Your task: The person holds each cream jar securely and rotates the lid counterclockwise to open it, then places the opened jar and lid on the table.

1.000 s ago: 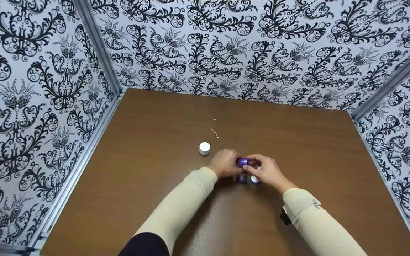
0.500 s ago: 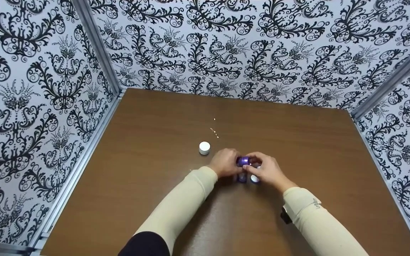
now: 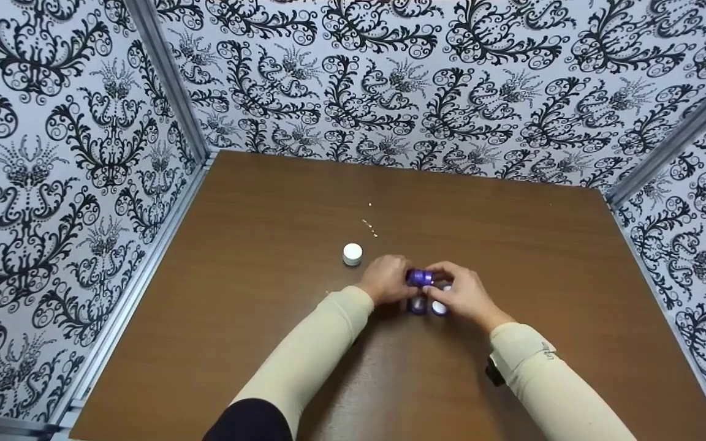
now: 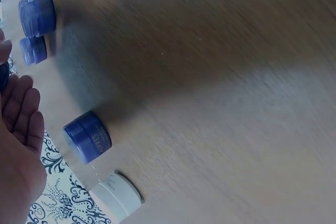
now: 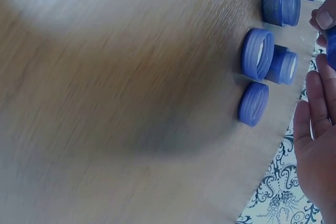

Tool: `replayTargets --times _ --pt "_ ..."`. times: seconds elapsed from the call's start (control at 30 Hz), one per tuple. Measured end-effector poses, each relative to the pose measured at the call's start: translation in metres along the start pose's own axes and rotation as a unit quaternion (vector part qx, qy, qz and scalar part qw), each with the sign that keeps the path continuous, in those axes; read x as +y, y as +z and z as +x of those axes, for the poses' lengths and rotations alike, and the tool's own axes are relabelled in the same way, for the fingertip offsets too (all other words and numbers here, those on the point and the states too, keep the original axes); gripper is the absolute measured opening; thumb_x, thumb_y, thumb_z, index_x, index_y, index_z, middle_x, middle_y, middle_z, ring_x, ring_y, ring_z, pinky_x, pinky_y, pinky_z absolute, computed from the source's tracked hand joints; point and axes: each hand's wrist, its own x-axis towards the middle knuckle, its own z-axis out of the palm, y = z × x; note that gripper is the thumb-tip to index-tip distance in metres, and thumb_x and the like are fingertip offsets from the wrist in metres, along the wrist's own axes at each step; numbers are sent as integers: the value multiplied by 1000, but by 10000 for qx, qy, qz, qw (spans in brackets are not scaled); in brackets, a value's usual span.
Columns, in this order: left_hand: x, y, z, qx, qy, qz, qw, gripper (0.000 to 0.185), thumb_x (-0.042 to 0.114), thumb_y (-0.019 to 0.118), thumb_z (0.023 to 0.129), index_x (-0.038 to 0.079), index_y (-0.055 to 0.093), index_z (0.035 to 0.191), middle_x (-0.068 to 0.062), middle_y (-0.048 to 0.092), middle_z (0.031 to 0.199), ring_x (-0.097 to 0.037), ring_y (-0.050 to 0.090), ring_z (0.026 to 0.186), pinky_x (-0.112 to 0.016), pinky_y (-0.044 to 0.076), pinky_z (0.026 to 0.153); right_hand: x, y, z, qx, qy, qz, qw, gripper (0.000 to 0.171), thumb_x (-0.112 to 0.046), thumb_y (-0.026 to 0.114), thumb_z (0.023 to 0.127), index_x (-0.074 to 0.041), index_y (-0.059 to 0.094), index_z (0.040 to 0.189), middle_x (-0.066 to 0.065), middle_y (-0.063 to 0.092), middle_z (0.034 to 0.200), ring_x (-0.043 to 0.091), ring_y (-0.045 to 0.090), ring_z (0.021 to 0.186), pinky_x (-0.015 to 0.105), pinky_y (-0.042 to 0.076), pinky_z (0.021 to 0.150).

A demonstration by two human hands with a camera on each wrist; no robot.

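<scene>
Nearest the person, two cream sleeves reach forward over the brown desk (image 3: pixel 255 257), and small purple jars and lids (image 3: pixel 426 306) stand on it just beneath the hands. Above those, the left hand (image 3: pixel 387 280) and the right hand (image 3: pixel 460 294) meet around a purple jar (image 3: pixel 419 277), held a little off the desk between them. Each grip is curled in on the purple jar, the fingertips of both hands pinching it from either side. The right wrist view shows a wide lid (image 5: pixel 257 54), a smaller lid (image 5: pixel 253 103) and an open jar (image 5: pixel 281 3) standing close together on the desk. Beyond the purple jar and to its left, apart from it, a white-capped jar (image 3: pixel 352 254) stands alone. Farther still from the purple jar, a few pale specks (image 3: pixel 370 228) lie in a short line toward the patterned back wall (image 3: pixel 390 79)
</scene>
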Motion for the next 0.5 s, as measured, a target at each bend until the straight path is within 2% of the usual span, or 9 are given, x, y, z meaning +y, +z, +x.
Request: replayTargets --times 0.27,0.5 --pt "-3 -1 0 -13 -145 -153 9998 37 42 81 77 14 74 99 3 66 85 -17 62 77 -36 51 71 1 -5 3 -85 219 45 9997 34 -11 82 80 -7 69 111 7 72 103 26 70 95 45 54 83" --pt "-3 -1 1 -45 -191 -173 9997 40 43 81 77 13 75 102 2 66 87 -17 62 79 -35 50 72 8 -8 5 41 147 -112 9998 34 -9 82 80 -5 68 110 10 71 102 34 69 98 50 53 85"
